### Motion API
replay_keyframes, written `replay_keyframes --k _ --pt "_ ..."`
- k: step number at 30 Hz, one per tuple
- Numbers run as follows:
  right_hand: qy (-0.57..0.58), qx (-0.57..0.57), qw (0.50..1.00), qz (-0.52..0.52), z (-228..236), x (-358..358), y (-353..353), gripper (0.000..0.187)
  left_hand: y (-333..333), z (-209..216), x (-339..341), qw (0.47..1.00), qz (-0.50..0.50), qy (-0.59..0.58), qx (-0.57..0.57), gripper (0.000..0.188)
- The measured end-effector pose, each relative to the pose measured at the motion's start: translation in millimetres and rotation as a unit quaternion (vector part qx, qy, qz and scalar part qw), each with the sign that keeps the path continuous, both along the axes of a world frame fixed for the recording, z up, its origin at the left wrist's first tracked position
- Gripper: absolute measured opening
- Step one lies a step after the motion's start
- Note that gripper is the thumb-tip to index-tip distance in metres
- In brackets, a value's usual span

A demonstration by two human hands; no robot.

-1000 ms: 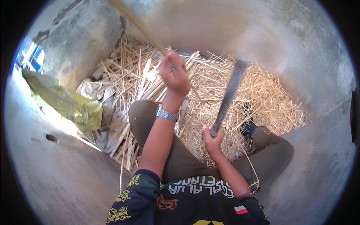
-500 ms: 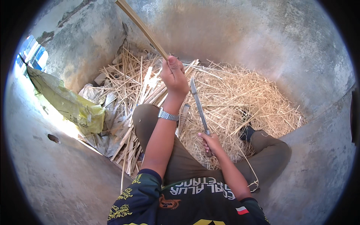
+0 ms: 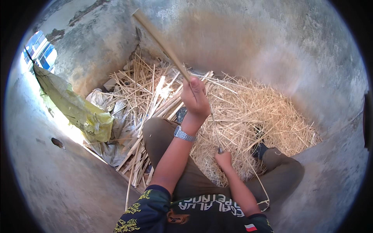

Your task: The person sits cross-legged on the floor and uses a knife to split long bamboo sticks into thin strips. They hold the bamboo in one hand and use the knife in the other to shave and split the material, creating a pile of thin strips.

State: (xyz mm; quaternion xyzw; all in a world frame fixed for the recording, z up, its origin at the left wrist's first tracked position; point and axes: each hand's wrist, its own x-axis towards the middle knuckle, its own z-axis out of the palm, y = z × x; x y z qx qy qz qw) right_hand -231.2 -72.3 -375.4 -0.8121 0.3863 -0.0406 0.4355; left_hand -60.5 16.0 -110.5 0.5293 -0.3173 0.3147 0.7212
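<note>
My left hand [image 3: 195,97], with a metal watch on its wrist, is closed round the lower end of a long bamboo strip [image 3: 161,42]. The strip slants up and to the far left, in front of the wall. Lower and to the right, my right hand [image 3: 223,160] grips the handle of a long knife [image 3: 216,130]. Its thin blade points up toward my left hand and shows nearly edge-on. The tip comes close behind that hand; whether it touches the strip is hidden. Below the blade spreads a heap of pale bamboo shavings [image 3: 256,105].
Loose bamboo strips [image 3: 136,89] lie in a pile to the left, beside my bent knee [image 3: 157,134]. A yellowish torn plastic sheet [image 3: 83,110] hangs at the left opening. Stained concrete walls [image 3: 241,42] curve close around. My foot [image 3: 259,150] rests among the shavings.
My left hand has come lower and to the right with the bamboo strip. The knife has turned from blade-side to nearly edge-on, and my right hand sits slightly lower.
</note>
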Motion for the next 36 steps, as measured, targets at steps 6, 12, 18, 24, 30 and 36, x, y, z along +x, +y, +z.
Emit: replay_keyframes --k 6,12,18,24,30,36 --pt "0.006 0.4 0.916 0.012 42 3 9 0.028 -2 -1 1 0.999 -0.03 -0.023 0.017 0.038" --pt "-0.005 0.397 0.917 0.033 55 -6 -4 0.024 -5 -4 6 0.997 -0.074 0.033 -0.018 0.033" --pt "-0.033 0.05 0.997 0.05 87 -14 19 0.025 -15 -19 5 0.968 -0.174 0.137 -0.116 0.034" --pt "-0.062 0.048 0.997 0.025 90 -7 23 0.025 -7 -8 -14 0.953 -0.21 0.135 -0.17 0.048" --pt "-0.026 0.012 0.999 -0.039 64 3 -3 0.022 47 62 -67 0.923 -0.303 0.091 -0.221 0.05" --pt "-0.035 0.303 0.948 0.094 49 9 -17 0.028 32 64 -61 0.95 -0.227 0.114 -0.18 0.049"
